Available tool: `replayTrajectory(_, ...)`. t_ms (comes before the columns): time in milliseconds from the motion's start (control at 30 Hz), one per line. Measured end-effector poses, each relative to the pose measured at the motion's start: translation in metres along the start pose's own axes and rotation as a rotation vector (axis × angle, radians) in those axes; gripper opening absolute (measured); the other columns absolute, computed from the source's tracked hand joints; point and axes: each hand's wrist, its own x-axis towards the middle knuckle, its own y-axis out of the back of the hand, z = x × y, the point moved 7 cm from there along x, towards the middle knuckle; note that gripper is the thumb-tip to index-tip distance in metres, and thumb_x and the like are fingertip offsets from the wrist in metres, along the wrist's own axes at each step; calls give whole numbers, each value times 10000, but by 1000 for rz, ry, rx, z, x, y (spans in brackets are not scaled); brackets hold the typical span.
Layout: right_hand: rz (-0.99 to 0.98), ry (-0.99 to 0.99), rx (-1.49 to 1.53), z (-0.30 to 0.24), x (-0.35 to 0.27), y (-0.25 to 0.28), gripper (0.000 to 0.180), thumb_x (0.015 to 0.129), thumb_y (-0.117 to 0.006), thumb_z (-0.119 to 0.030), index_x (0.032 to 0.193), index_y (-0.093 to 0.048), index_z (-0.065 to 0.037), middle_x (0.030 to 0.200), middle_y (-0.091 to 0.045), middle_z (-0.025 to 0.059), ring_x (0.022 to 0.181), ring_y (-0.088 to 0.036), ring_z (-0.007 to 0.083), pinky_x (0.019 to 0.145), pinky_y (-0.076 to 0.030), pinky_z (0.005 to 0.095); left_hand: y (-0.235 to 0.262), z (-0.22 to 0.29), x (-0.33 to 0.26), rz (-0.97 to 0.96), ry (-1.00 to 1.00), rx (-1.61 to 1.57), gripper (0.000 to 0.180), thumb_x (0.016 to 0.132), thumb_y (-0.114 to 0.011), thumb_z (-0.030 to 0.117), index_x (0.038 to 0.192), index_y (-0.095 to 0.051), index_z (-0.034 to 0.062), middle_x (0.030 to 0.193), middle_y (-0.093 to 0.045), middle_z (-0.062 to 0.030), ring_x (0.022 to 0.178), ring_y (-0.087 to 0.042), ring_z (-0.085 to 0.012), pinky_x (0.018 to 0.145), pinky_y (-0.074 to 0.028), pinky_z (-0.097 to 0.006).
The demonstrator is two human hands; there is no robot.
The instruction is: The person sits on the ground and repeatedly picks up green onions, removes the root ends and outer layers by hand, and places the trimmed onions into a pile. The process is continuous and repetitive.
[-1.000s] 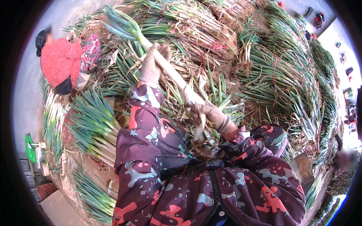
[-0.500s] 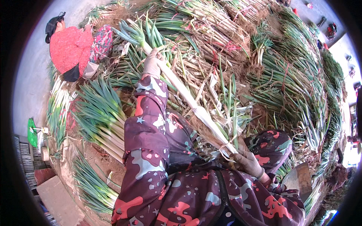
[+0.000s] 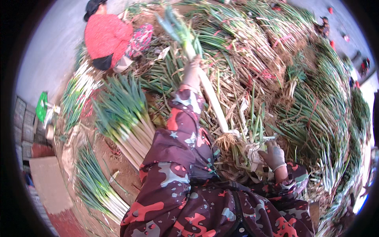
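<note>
My left hand (image 3: pixel 192 73), in a pale glove, is wrapped round the upper stem of a large green onion (image 3: pixel 213 96). Its green leaves point away from me, and its white stem slants down to a tuft of brown roots. To the right of those roots is my right hand (image 3: pixel 273 156), gloved too, its fingers apart, beside loose pale strips of peeled skin (image 3: pixel 252 152). Whether any strip touches the fingers I cannot tell. Left of my left forearm lies a thick bundle of clean green onions (image 3: pixel 130 118), leaves facing away from me.
A smaller pile of green onions (image 3: pixel 98 183) lies at the lower left. Untrimmed onions with dry leaves (image 3: pixel 237 59) are heaped ahead, with more rows (image 3: pixel 312 106) along the right. Another person in red (image 3: pixel 106 37) squats at the far left, near a green bag (image 3: pixel 41 106).
My right hand has let go of the onion's lower end and moved right, its fingers opening. The roots are now exposed. My left hand keeps its hold, and the whole view has shifted.
</note>
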Motion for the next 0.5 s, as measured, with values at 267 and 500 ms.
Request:
replayTrajectory(267,-242,-68,1514,-162,46,22,595,892,-623,-71,1427,-366,-43,854,-588,1,656,-505,53,576,-412,184,-59,41,-65,-88,-173,71,280,905,-662,214,1058,-513,32,880,-623,-55,728,-626,-169,609,-531,-302)
replayTrajectory(500,-716,220,1553,-186,40,49,701,807,-727,-448,1252,-522,54,933,-612,38,803,-581,112,677,-459,217,-20,99,-118,-231,-128,275,322,903,-582,150,1210,-541,59,899,-612,-14,836,-601,-120,748,-500,-266)
